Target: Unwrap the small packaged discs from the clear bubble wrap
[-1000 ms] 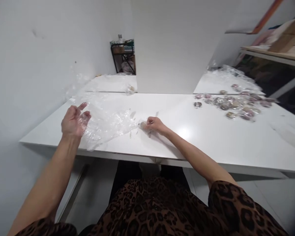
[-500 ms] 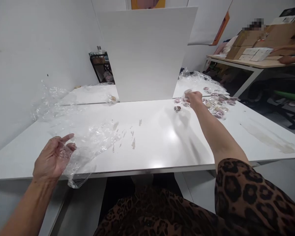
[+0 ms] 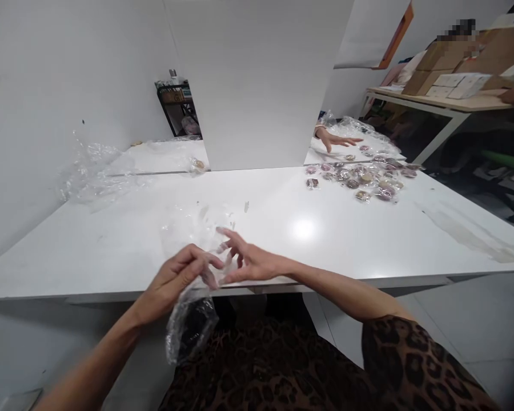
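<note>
My left hand (image 3: pixel 176 278) grips a crumpled clear plastic bag (image 3: pixel 192 325), part of which hangs below the table's front edge. More of the thin film spreads over the tabletop beyond my fingers. Close beside it, my right hand (image 3: pixel 253 262) has its thumb and fingers spread around the bag's edge; whether they touch the film is hard to make out. Small wrapped pieces (image 3: pixel 366 178), purple, brown and yellowish in clear wrappers, lie in a loose pile on the table's right side. One dark wrapped piece (image 3: pixel 312 183) sits at the pile's left edge.
An upright white board (image 3: pixel 261 91) stands across the table's middle. Another person's hand (image 3: pixel 336 139) reaches out from behind it, above the far tabletop. Loose clear plastic (image 3: pixel 96 174) is heaped at left. Cardboard boxes (image 3: pixel 437 63) stand on a second table at right.
My right hand has come back from the wrapped pieces to the bag. My left hand has moved right with the bag. Another person's hand now shows past the board, and the view has tilted down.
</note>
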Demonstrator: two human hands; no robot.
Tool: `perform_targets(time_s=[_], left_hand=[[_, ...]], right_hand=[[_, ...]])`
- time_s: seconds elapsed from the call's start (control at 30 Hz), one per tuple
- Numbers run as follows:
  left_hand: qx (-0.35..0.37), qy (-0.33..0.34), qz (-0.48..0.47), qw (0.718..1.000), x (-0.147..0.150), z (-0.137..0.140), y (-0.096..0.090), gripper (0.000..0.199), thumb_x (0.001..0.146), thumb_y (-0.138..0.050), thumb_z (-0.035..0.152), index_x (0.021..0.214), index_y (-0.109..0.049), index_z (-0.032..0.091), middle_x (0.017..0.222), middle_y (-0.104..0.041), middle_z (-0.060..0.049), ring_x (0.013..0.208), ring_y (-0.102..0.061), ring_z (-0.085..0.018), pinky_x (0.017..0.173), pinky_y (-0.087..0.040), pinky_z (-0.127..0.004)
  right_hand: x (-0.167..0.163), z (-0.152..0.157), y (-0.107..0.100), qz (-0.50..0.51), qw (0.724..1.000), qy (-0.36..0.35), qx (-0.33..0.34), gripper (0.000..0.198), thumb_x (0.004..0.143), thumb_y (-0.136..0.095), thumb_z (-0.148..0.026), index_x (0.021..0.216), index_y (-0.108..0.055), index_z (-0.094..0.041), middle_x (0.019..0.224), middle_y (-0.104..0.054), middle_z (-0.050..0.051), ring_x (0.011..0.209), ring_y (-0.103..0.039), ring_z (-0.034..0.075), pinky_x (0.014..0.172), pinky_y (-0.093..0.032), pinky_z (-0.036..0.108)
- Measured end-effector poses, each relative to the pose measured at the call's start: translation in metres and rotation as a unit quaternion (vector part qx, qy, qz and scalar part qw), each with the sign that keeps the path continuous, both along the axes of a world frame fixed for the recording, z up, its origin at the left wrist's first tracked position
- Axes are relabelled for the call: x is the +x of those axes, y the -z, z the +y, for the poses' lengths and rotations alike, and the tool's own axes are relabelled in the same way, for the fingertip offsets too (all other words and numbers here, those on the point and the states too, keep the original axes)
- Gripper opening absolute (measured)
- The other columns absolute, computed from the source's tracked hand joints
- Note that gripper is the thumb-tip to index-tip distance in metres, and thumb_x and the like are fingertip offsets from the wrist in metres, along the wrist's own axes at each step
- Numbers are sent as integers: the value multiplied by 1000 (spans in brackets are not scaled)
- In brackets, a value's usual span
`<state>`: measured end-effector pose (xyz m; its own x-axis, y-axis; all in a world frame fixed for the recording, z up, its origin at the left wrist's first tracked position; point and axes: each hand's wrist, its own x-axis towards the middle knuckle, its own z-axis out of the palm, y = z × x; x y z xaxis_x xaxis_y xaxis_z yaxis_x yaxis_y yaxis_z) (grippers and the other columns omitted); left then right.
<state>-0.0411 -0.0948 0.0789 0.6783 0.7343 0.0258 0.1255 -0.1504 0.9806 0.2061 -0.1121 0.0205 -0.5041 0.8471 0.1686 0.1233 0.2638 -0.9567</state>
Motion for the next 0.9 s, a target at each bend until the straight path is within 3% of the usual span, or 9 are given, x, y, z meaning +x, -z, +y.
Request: perform_targets(time_s=[0.1,0.2,0.3,0.4,0.5,0.57,0.73,0.8,0.9], left_hand=[[13,55,1,998,4,-14,-4,19,99,-58,44,99,-75,35,76,-72,-3,70,-69,-21,71,-56,-38],[114,-54,-21,992,-6,-15,-5,14,95,-62,41,93,-76,39,91,-72,-5,82,-69,-24,76,-56,-41],[225,-175,0,958,-18,-7,-1,28,81,-79,38,108,-75,45,121,-68,-5,98,-66,-26,78,-56,-41],[230,-156,57,959,-21,-2,5,64,70,-87,36,131,-66,42,125,-66,-6,89,-65,-21,68,-54,-33],[164,-49,120,978,-16,2,9,19,84,-72,40,97,-75,25,90,-70,-4,74,-61,-16,63,-50,-27],[107,-29,134,985,-13,14,9,26,88,-65,42,76,-70,20,70,-64,-1,64,-57,-13,58,-47,-24],[49,-242,77,966,-28,111,-10,32,79,-78,35,60,-62,15,51,-55,-1,44,-47,-8,43,-33,-20],[37,-375,31,926,-43,172,-28,32,80,-77,28,58,-57,16,46,-49,0,40,-44,-9,41,-31,-21],[21,-536,-42,843,-67,259,-57,20,90,-70,26,75,-61,15,55,-54,-1,58,-60,-15,61,-54,-28]], right_hand=[[-31,-11,-10,64,995,-81,17,43,89,-75,-49,120,-64,-21,102,-68,4,93,-64,15,84,-55,31],[-36,-6,-19,102,994,-36,31,37,91,-70,-55,90,-68,-18,85,-65,1,83,-61,13,80,-53,29],[-36,-2,-29,131,990,21,45,39,90,-70,-57,90,-72,-18,85,-65,3,78,-60,13,73,-51,28],[-39,-4,-39,140,987,42,62,36,91,-69,-55,91,-74,-19,88,-67,4,79,-61,14,73,-52,30],[-38,-2,-40,152,985,64,50,29,89,-72,-49,99,-73,-21,99,-70,6,88,-64,17,79,-55,32],[-32,6,-33,172,978,111,32,34,86,-76,-44,112,-70,-24,109,-70,6,96,-65,18,84,-56,33],[-7,36,1,186,943,274,-27,43,82,-79,-44,119,-65,-25,108,-68,5,91,-65,17,80,-55,33],[0,42,12,162,940,294,-53,43,82,-78,-47,115,-67,-23,103,-68,5,88,-65,17,78,-55,34],[2,44,20,135,944,290,-82,44,82,-78,-51,112,-69,-21,98,-67,5,84,-65,17,75,-55,34]])
